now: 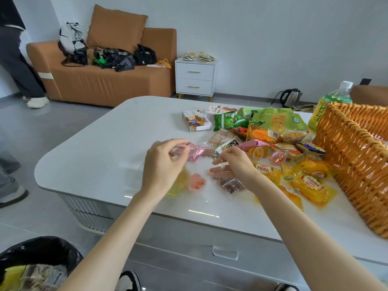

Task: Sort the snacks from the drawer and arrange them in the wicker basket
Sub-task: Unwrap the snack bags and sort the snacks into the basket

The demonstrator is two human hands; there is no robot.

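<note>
- The wicker basket (357,160) stands on the tabletop (94,156), far to the right of the right fingers. It tips a little, and I cannot tell what is in it.
- A bin with a black bag (42,255) sits low on the floor, left of the left arm. It holds crumpled wrappers.
- The drawer (225,252) is under the tabletop, below both hands, and it is closed.
- The left hand (163,166) curls its fingers (178,143) and pinches a clear plastic bag (195,171).
- The right hand (235,164) pinches the other side of that bag with thumb and first finger. Its other fingers (218,171) point out straight.
- A pink jelly cup (197,182) and a yellow one (180,181) lie just under the hands.
- The snacks (273,135) lie in a pile between the right fingers and the basket.
</note>
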